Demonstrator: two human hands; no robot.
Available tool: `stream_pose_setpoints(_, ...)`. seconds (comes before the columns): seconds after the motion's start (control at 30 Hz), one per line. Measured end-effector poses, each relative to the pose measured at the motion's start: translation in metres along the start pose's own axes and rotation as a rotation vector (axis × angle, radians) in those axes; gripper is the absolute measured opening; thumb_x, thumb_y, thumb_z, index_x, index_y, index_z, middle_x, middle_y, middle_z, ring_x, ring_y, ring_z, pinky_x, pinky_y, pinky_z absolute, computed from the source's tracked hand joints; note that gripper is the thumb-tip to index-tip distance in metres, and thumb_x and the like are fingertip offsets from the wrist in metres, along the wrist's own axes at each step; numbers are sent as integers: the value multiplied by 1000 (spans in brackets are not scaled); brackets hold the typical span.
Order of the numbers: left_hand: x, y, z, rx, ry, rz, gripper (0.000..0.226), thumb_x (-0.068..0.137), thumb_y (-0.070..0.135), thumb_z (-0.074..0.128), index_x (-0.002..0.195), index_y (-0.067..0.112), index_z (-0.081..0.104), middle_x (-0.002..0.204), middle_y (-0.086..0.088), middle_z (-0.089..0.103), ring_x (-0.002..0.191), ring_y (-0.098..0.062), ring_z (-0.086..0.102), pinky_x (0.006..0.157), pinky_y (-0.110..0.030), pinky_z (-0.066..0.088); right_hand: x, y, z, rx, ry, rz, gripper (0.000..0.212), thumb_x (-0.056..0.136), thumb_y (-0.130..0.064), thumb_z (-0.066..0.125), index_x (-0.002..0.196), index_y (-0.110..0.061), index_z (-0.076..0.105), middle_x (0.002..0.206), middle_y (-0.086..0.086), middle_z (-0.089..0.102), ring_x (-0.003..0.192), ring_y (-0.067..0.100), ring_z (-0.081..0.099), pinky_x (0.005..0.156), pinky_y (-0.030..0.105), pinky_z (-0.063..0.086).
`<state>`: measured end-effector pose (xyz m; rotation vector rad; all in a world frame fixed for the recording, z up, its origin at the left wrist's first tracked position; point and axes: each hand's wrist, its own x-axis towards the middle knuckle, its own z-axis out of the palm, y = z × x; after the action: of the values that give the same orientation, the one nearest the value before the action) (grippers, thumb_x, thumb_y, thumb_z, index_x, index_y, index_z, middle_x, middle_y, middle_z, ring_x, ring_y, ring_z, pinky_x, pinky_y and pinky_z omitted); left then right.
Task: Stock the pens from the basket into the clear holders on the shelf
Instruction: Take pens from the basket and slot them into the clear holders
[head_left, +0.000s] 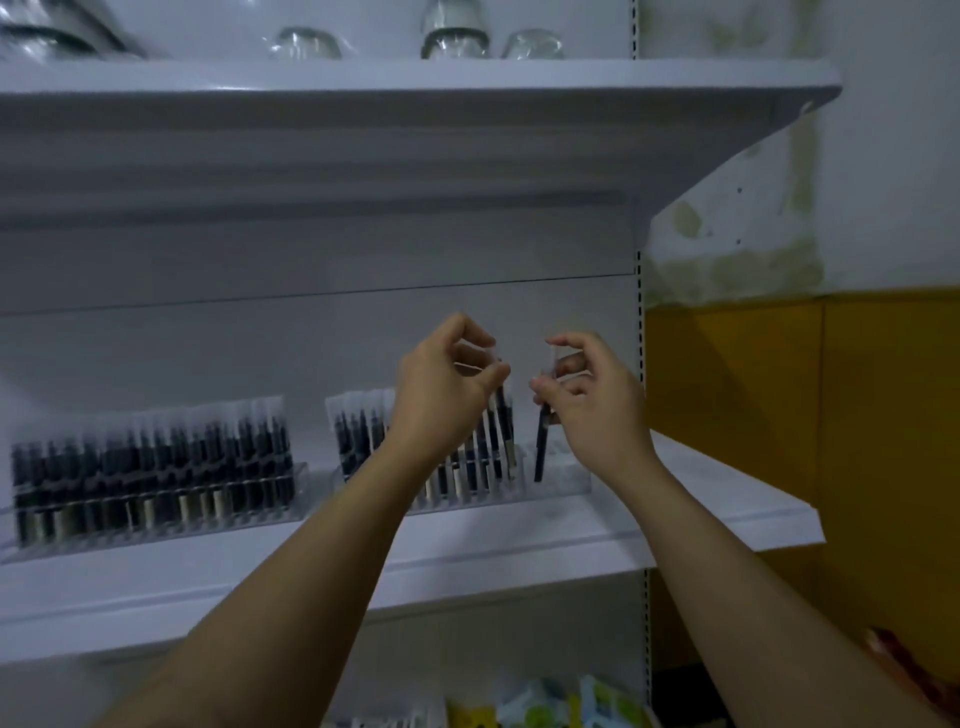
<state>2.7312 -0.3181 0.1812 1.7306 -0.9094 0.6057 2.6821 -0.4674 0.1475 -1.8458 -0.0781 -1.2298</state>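
Note:
Two clear holders stand on the white shelf (675, 499). The left holder (156, 499) is packed with several dark sleeved pens. The right holder (563, 480) is filled on its left side, and its right end is bare. My left hand (447, 384) pinches the clear top of a sleeved pen (503, 415) standing in the right holder's row. My right hand (587, 395) pinches the sleeve top of another dark pen (540, 447), which hangs upright with its tip down in the holder's right part. The basket is out of view.
An upper shelf (415, 83) carries wrapped glassware (454, 36) overhead. Colourful packets (550, 706) lie on the level below. A yellow and stained wall (805, 389) lies to the right of the shelf's slotted upright (640, 322).

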Motion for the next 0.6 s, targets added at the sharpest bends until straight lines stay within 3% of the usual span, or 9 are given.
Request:
stream_pose_setpoints(0.17, 28, -15, 12, 80, 21, 43, 16, 85, 23, 71, 91, 23, 57, 86, 9, 64, 79, 1, 63, 57, -6, 44, 30, 20, 14, -20, 37, -16, 34, 86, -18, 71, 113, -29, 54, 91, -3, 60, 77, 17, 67, 71, 40, 60)
stream_pose_setpoints(0.3, 42, -33, 22, 96, 40, 39, 15, 85, 22, 72, 90, 20, 58, 86, 6, 65, 80, 0, 63, 66, -11, 48, 45, 39, 26, 23, 61, 14, 33, 86, -18, 70, 110, -32, 52, 90, -1, 61, 79, 20, 68, 71, 44, 59)
stream_pose_setpoints(0.6, 49, -64, 33, 112, 77, 29, 13, 88, 24, 69, 94, 21, 58, 85, 8, 66, 78, 0, 64, 67, -17, 53, 57, 68, 45, 72, 111, 45, 35, 85, -14, 71, 113, -28, 56, 88, -7, 58, 81, 19, 66, 73, 43, 59)
